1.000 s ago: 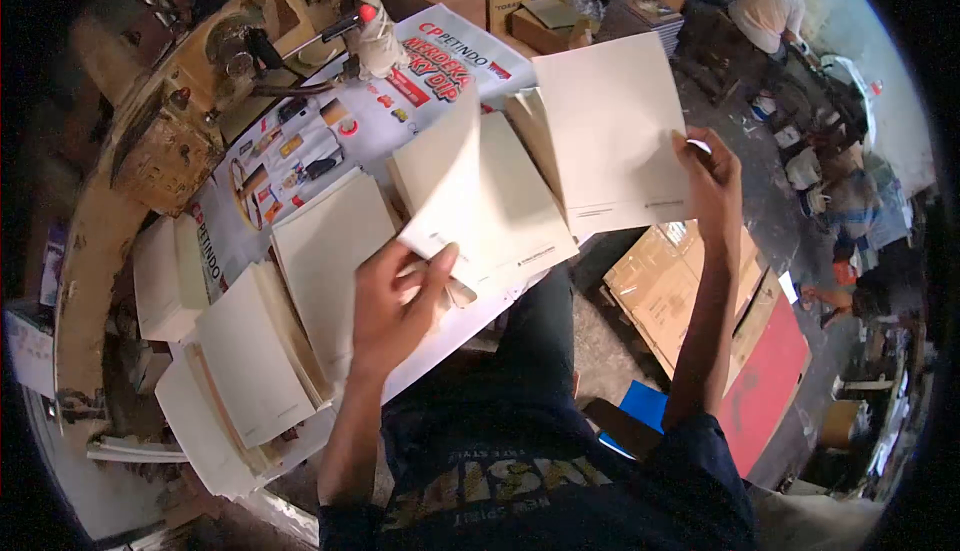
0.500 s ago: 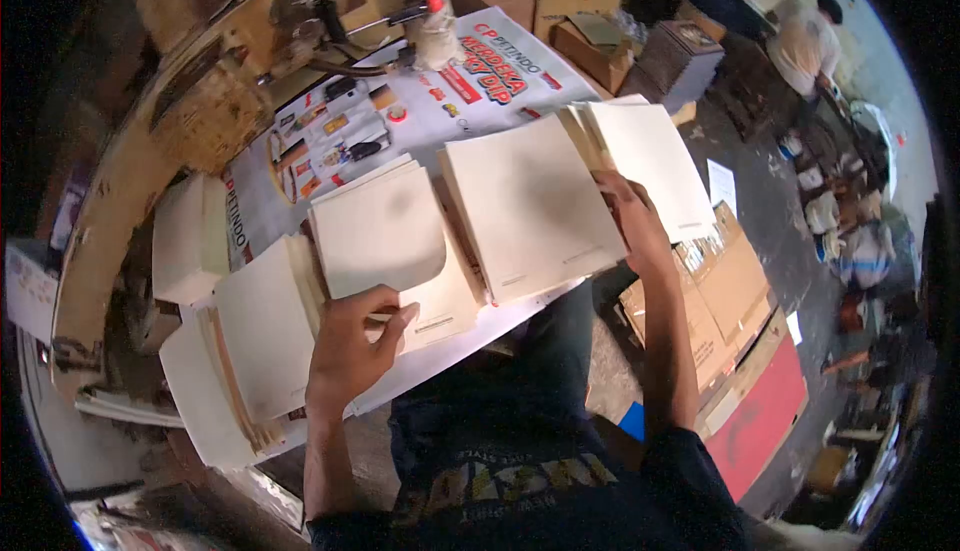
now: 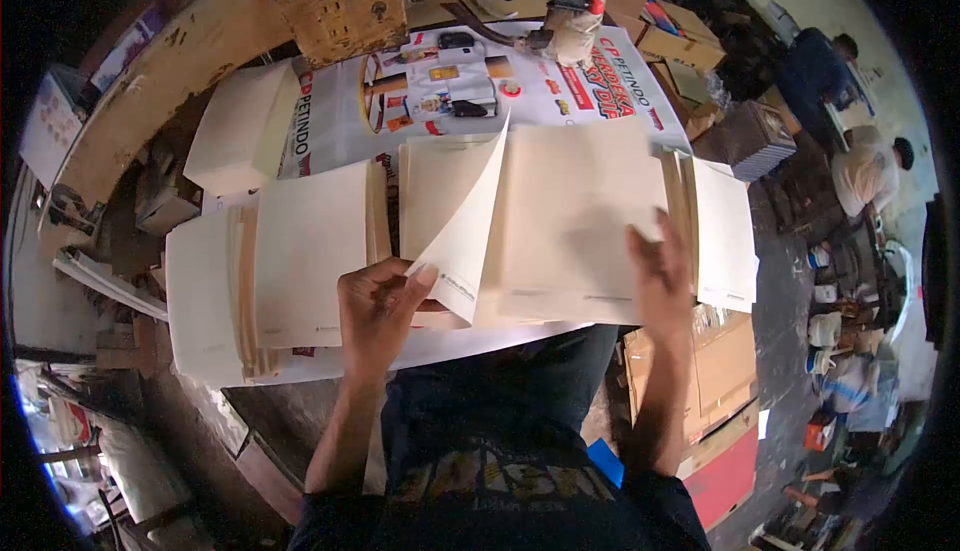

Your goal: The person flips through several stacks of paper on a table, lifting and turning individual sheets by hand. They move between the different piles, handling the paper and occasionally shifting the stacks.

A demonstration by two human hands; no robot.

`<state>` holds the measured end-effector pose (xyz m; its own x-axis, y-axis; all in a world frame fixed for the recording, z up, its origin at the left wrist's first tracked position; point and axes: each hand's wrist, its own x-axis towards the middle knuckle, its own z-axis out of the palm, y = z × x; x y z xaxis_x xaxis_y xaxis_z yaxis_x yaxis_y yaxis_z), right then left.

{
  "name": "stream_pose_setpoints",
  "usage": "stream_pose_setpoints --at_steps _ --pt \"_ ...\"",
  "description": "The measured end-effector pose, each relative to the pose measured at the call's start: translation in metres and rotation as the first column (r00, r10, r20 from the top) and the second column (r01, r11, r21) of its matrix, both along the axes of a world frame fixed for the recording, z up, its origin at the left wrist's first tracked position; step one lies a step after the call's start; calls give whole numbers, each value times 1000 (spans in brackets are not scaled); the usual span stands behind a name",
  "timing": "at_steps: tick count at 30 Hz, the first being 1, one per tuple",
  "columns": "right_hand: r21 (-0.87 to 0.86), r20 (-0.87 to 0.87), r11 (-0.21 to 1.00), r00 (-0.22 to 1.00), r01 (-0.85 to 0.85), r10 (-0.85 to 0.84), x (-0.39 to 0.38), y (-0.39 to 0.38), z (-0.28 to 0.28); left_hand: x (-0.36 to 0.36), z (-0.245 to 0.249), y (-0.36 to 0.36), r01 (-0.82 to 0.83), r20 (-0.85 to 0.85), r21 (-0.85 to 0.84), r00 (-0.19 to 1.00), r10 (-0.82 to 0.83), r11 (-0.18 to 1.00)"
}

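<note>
A cream paper sheet (image 3: 468, 251) curls upward from the middle stack of paper (image 3: 435, 176), its lower left corner pinched in my left hand (image 3: 380, 311). To the right lies another paper stack (image 3: 575, 191) with small print along its bottom edge. Over that stack's right edge is my right hand (image 3: 662, 276), slightly blurred, fingers apart and holding nothing. More stacks fan out on both sides: a left stack (image 3: 310, 251), a far-left stack (image 3: 205, 291) and a far-right stack (image 3: 722, 236).
A printed banner (image 3: 340, 121) covers the table under the stacks. A thick paper block (image 3: 235, 131) stands at the back left, and a machine with a wrapped post (image 3: 575, 36) at the back. Flattened cardboard (image 3: 720, 371) lies right of my body. Two people (image 3: 865, 171) are at the far right.
My left hand has raised the sheet's corner, so the sheet now curls up off its stack. The right hand has come away from its stack's side edge. The camera view has turned.
</note>
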<state>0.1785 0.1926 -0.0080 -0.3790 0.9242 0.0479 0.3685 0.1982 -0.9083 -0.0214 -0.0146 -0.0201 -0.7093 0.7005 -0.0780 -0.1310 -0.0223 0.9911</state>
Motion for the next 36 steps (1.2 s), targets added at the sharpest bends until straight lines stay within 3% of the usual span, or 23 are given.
stream_pose_setpoints --at_steps 2,3,4,6,7,8,10,12,13,15,19,22,24,26,27,28,30,31,32,33,34,35,36 --pt "30 -165 956 942 -293 294 -24 -6 -22 -6 8 -11 62 -105 94 993 -52 994" --pt "45 -163 946 932 -321 324 -33 -11 -29 -11 17 -18 136 -219 183 971 -95 974" --pt "54 -291 946 901 -321 322 -44 -16 -39 -27 29 -32 143 -573 -159 792 -210 977" --pt "106 -263 926 888 -361 376 -44 -25 -28 -37 44 -50 -90 -824 -418 456 -336 904" --pt "-48 -194 950 936 -308 293 -46 -27 -23 -41 39 -60 -119 -826 -417 462 -321 901" --pt "-194 -105 953 971 -231 214 -47 -28 -18 -46 32 -68 -126 -797 -480 477 -371 868" --pt "-61 -156 987 978 -147 136 -55 -31 -16 -54 27 -80 -139 -765 -537 497 -411 832" --pt "-125 -218 950 942 -286 255 -54 -26 -26 -64 25 -89 96 -599 -490 685 -414 867" --pt "-123 -214 948 941 -294 264 -53 -27 -23 -69 20 -96 90 -598 -487 691 -407 869" --pt "18 -16 947 947 -322 322 -54 -28 -17 -77 11 -106 162 -444 -422 821 -359 892" --pt "-137 -199 922 922 -362 332 -49 -17 -27 -69 17 -115 -39 -277 -460 955 -102 887" --pt "-248 -322 939 934 -239 153 -47 -9 -40 -70 9 -127 -147 -216 -281 972 87 948" --pt "-311 -372 935 927 -171 46 -58 -27 -25 -72 -4 -140 -281 -105 164 948 300 946" --pt "-348 -499 921 866 -175 -24 -69 -43 -14 -82 -19 -154 -353 -54 113 931 361 929" --pt "-250 -458 914 871 -320 180 -73 -49 -5 -84 -13 -146 -531 180 292 847 500 796" --pt "-165 -281 939 927 -302 248 -77 -48 -25 -86 -6 -141 -694 425 402 719 550 597" --pt "84 3 905 909 -416 417 -101 -81 -10 -97 3 -151 -535 343 458 843 414 710" --pt "-103 -284 852 836 -514 470 -119 -89 -28 -108 -6 -152 -458 -46 306 868 494 834" --pt "-103 -449 751 704 -652 550 -137 -104 -18 -123 -22 -158 -428 -435 113 790 432 897" --pt "-129 -387 707 692 -695 609 -151 -113 -24 -180 -98 -214 -597 -4 124 799 602 793" --pt "-280 -480 579 634 -766 607 -162 -124 -25 -143 -62 -165 -461 -734 34 590 335 887" --pt "-58 -338 678 653 -733 677 -180 -135 -64 -145 -40 -156 -496 -673 -342 722 160 798" --pt "-109 -161 644 653 -757 740 -187 -146 -62 -149 -22 -143 -444 -547 -668 837 11 597"
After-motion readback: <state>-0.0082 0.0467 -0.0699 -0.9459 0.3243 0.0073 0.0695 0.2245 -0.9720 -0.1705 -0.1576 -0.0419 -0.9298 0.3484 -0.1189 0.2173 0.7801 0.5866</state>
